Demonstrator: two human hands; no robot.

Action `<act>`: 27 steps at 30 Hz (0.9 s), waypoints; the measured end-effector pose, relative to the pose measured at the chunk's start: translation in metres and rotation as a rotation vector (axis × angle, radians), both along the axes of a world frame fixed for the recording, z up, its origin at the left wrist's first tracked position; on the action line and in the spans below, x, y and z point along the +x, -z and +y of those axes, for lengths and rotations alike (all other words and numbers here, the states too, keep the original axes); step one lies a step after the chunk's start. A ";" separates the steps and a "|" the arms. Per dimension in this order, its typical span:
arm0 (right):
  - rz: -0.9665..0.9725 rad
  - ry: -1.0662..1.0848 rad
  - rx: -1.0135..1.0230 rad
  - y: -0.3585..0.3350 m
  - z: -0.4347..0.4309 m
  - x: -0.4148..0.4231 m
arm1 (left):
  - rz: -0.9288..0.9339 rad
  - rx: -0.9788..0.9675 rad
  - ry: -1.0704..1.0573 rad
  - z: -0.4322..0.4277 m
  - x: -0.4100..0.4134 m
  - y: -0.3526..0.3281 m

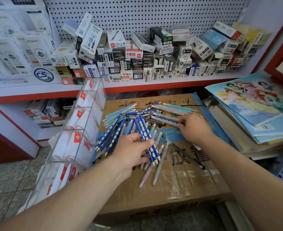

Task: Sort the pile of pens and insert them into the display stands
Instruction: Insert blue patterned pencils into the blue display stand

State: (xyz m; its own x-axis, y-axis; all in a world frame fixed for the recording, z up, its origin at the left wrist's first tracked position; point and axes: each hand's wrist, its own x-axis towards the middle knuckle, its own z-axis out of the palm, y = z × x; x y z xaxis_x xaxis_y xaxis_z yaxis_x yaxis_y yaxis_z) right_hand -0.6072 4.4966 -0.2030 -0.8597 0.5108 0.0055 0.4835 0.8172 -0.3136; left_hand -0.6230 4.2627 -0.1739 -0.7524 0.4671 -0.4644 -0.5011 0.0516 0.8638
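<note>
- Stationery shop: red-edged shelf [137, 84] behind is crammed w/ pen boxes [137, 60]; work surface is a taped cardboard box [170, 194] below it.
- Pile of pens [137, 114] lies across the box's far half, mixed: blue dotted, pastel, some black.
- My left hand [130, 150] grips a bundle of blue dotted pens [145, 135]; fingers are curled round it, tips pointing back toward me.
- My right hand [194, 127] is at the pile's right edge. Its fingers pinch the near end of a lone dotted pen [164, 120], I judge; grip partly hidden.
- That pen's long axis runs roughly left-right, pointing away from the right hand toward pile centre. Right hand is clearly the nearer one.
- Display stand [83, 107], clear acrylic, leans at the box's left side, just beside the left arm. Its compartments hold white wrapped items.
- In the way: loose pastel pens [160, 162] and a black pen [184, 154] between the hands; book stack [254, 130] close on the right.
</note>
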 end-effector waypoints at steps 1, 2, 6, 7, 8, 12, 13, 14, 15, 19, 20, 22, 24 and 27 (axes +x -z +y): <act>0.000 0.003 -0.017 0.000 0.000 0.000 | -0.002 0.000 -0.001 0.000 0.000 0.000; 0.004 0.009 -0.039 -0.001 0.000 0.000 | -0.003 0.000 -0.002 0.000 0.000 0.000; 0.028 0.032 -0.131 -0.003 -0.001 0.002 | 0.005 -0.004 0.005 0.000 0.000 0.001; 0.041 0.029 -0.147 -0.003 -0.002 0.002 | 0.006 -0.004 0.006 0.001 0.000 0.001; 0.048 0.024 -0.151 -0.003 -0.002 0.003 | 0.006 -0.003 0.007 0.001 0.000 0.002; 0.046 0.007 -0.118 -0.009 -0.002 0.007 | 0.013 -0.010 0.006 0.001 0.000 0.002; 0.071 0.006 -0.139 -0.012 -0.004 0.009 | 0.014 -0.008 0.006 0.001 0.000 0.002; 0.107 0.009 -0.196 -0.017 -0.007 0.012 | 0.016 -0.007 0.005 0.001 0.000 0.002; 0.146 0.013 -0.284 -0.022 -0.013 0.015 | 0.019 -0.007 0.001 0.001 0.000 0.002; 0.127 -0.050 -0.657 -0.038 -0.052 0.035 | 0.045 -0.010 -0.060 0.003 -0.002 0.004; 0.104 -0.073 -0.707 -0.037 -0.061 0.041 | 0.051 -0.012 -0.079 0.003 -0.003 0.005; 0.097 -0.094 -0.779 -0.032 -0.074 0.052 | 0.049 -0.007 -0.099 0.003 -0.003 0.007; 0.130 -0.085 -0.805 -0.027 -0.081 0.057 | 0.044 0.003 -0.082 0.003 -0.001 0.006; 0.203 -0.094 -0.802 -0.023 -0.089 0.057 | 0.052 0.005 -0.067 0.004 0.002 0.006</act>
State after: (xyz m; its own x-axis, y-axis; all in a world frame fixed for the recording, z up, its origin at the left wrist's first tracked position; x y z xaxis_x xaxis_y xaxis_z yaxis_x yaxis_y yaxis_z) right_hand -0.5498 4.4080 -0.1795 -0.9207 0.3517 -0.1694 0.2952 0.3433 -0.8916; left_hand -0.6209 4.2669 -0.1801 -0.8053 0.4167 -0.4218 -0.4579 0.0150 0.8889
